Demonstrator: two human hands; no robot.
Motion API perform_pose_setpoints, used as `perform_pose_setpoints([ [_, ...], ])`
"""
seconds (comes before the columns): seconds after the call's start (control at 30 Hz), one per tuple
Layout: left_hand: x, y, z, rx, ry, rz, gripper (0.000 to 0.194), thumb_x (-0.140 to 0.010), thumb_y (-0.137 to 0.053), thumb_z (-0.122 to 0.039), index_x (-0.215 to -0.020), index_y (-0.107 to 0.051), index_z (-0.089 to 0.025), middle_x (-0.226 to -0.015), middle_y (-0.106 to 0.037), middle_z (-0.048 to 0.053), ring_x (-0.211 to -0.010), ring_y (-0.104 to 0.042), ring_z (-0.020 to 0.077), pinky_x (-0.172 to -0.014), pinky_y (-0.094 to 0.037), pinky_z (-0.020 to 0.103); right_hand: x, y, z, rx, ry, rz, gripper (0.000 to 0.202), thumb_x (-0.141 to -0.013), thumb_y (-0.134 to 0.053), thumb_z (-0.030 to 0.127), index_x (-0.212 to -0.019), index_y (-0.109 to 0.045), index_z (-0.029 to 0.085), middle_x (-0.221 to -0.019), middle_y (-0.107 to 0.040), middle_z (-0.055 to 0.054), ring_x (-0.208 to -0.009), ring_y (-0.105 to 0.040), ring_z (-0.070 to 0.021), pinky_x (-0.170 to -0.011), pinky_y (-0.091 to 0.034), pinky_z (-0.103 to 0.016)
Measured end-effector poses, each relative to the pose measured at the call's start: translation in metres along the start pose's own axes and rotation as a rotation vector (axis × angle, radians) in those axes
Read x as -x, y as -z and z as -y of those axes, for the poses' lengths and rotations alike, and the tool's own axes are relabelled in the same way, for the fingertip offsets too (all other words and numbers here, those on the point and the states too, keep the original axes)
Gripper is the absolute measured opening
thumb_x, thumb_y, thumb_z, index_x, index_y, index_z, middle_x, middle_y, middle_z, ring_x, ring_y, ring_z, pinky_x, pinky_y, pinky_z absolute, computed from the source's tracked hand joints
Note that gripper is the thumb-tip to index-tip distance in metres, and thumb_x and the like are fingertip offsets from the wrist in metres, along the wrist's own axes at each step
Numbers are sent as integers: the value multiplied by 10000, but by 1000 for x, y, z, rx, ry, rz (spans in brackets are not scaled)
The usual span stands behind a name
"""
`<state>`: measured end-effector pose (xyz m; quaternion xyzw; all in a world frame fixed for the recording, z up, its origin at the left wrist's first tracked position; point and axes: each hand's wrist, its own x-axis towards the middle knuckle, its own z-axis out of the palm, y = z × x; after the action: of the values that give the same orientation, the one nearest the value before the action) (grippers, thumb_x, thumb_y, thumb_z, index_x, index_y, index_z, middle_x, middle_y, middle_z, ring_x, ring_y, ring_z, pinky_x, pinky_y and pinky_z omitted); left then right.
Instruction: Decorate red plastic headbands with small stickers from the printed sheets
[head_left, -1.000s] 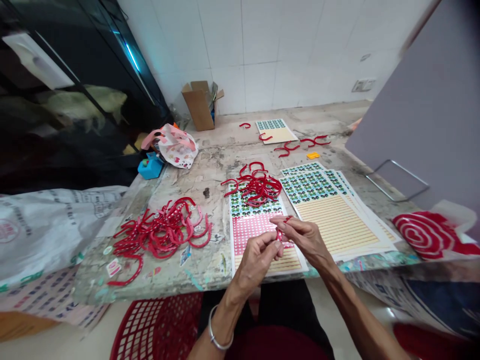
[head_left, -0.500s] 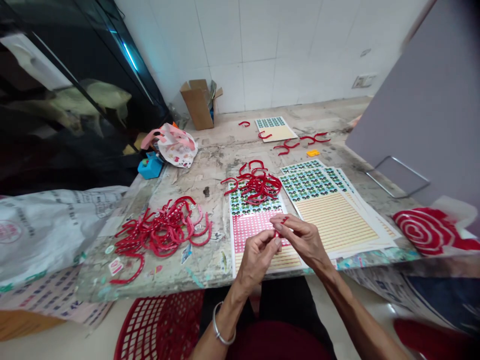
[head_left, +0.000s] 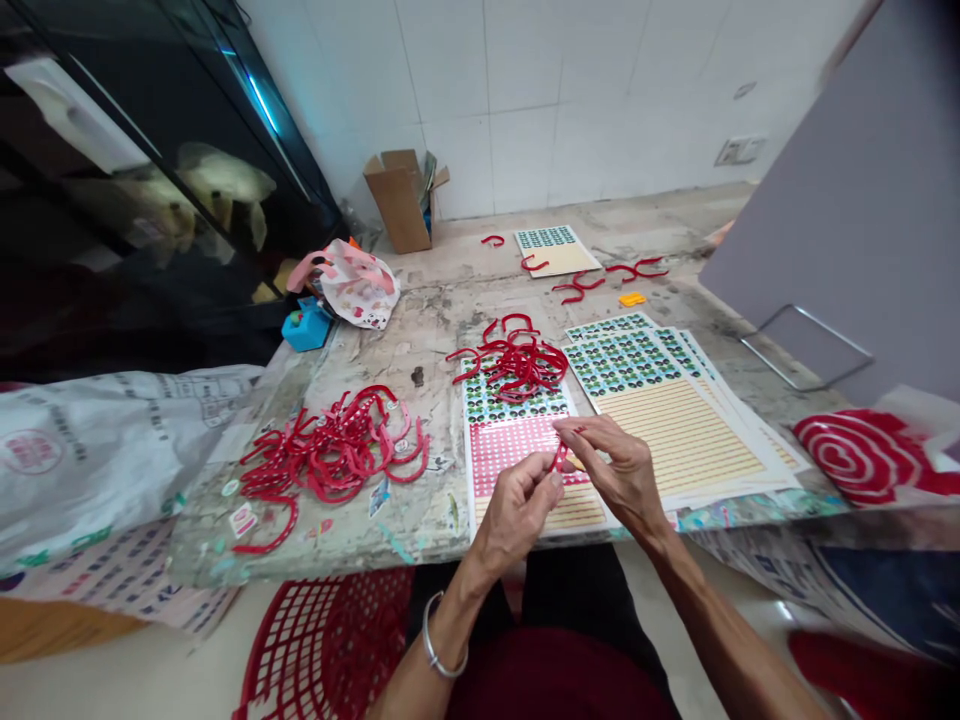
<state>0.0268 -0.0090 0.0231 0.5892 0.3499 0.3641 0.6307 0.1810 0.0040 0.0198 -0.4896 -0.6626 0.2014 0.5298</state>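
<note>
My left hand (head_left: 523, 497) pinches a red curved band (head_left: 560, 457) between thumb and fingers; white marks show on the band. At its upper end the fingertips of my right hand (head_left: 616, 462) close on it, and a red bit shows by them. Most of the band is covered by my fingers. Both hands hover over a sticker sheet (head_left: 487, 455) printed with pictures, pink with white dots, and yellow stripes. A pile of red curved bands (head_left: 525, 362) rests on this sheet's far part. To the left lies a second pile (head_left: 334, 445), of red bands with white dots.
More striped sheets (head_left: 675, 440) overlap to the right. Further back are a small sheet (head_left: 562, 262), loose red bands, a yellow clip-like piece (head_left: 631, 299) and a cardboard box (head_left: 401, 205). A plastic bag (head_left: 360, 285) sits at the left; a red basket (head_left: 292, 640) stands below the table.
My right fingertips have shifted slightly up and away from my left ones, so more of the red band shows between them. The view has also shifted a little.
</note>
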Motion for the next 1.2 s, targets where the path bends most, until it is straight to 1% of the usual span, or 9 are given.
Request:
perform_pose_setpoints([
  [0.1, -1, -2, 1, -95, -34, -80, 269, -892, -462, -324, -1021, -594, -128, -799, -534, 28, -688, -446, 113, -621, -348, 223, 0, 0, 2, 73, 72, -29, 197, -811, -584, 130, -941, -693, 232, -876, -695, -38, -850, -626, -178, -768, -483, -330],
  [0.2, 0, -4, 2, -185, -67, -135, 258, -895, -452, -323, -981, -602, -132, -693, -479, -6, -591, -379, 95, -546, -298, 220, 3, -1, 5, 114, 125, -60, 229, -801, -583, 97, -964, -679, 226, -890, -694, -41, -838, -626, -174, -747, -489, -323],
  [0.37, 1, -6, 1, -274, -103, -180, 209, -887, -459, -308, -880, -577, -136, -594, -351, -44, -517, -299, 81, -485, -233, 223, 8, -2, 11, 161, 218, -80, 304, -772, -587, 37, -1006, -653, 218, -936, -692, -48, -877, -619, -178, -794, -489, -337],
  [0.6, -2, -8, 2, -283, -126, -207, 213, -885, -464, -326, -865, -560, -137, -612, -378, -39, -515, -296, 76, -476, -237, 217, 10, 0, 21, 185, 335, -35, 403, -751, -579, -2, -1091, -620, 210, -978, -683, -57, -907, -612, -183, -804, -492, -343],
  [0.67, -2, -8, 2, -267, -129, -208, 217, -887, -463, -329, -867, -560, -137, -620, -381, -36, -525, -299, 77, -482, -240, 218, 9, 0, 21, 184, 331, -30, 395, -754, -582, 5, -1085, -627, 216, -978, -685, -54, -906, -612, -183, -806, -492, -344],
  [0.9, 2, -8, 1, -220, -112, -217, 247, -900, -442, -328, -876, -596, -136, -610, -368, -32, -550, -324, 88, -516, -257, 228, 3, -9, 12, 54, 36, -110, 197, -815, -575, 141, -938, -696, 237, -930, -695, -47, -905, -624, -195, -810, -495, -358],
  [1.03, 3, -8, 3, -180, -95, -251, 278, -909, -421, -330, -898, -623, -141, -617, -404, -21, -563, -366, 98, -537, -294, 228, 6, -17, 12, -133, -196, -84, 171, -837, -564, 243, -938, -703, 239, -1024, -677, -63, -1013, -601, -214, -892, -473, -387],
  [1.1, 3, -7, 4, -184, -97, -259, 282, -906, -422, -333, -891, -629, -143, -628, -439, -10, -585, -405, 109, -558, -323, 230, 7, -20, 11, -246, -333, -66, 212, -825, -582, 304, -997, -682, 231, -1113, -646, -81, -1086, -566, -231, -891, -480, -394],
  [1.2, 4, -5, 6, -231, -119, -277, 273, -895, -435, -334, -866, -631, -145, -641, -492, 8, -612, -455, 131, -587, -356, 240, 6, -22, 10, -434, -514, -70, 487, -765, -645, 380, -1215, -538, 226, -1236, -571, -111, -1112, -549, -244, -781, -535, -360],
])
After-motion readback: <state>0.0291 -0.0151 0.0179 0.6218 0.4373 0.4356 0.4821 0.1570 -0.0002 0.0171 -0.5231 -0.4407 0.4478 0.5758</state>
